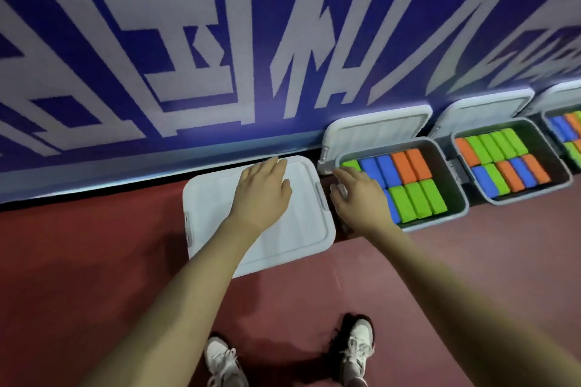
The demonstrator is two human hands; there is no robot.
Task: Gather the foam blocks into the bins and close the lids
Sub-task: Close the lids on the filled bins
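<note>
Neither grip holds anything: one lid is down, the next bin stands open.

Flat and relaxed, the left hand [262, 188] presses on the shut lid [261, 217] of the first bin, likely seating it. Beside it the right hand [358, 195], fingers loosely spread, reaches between the two bins, touching the second bin [452, 214] at its near-left corner by the latch, perhaps to steady it. Its lid [374, 132] leans up against the wall [188, 41], just beyond the right fingertips. Foam blocks [405, 179] fill that bin in neat rows; two more open bins, also packed, sit further right on the floor [94, 261].
</note>
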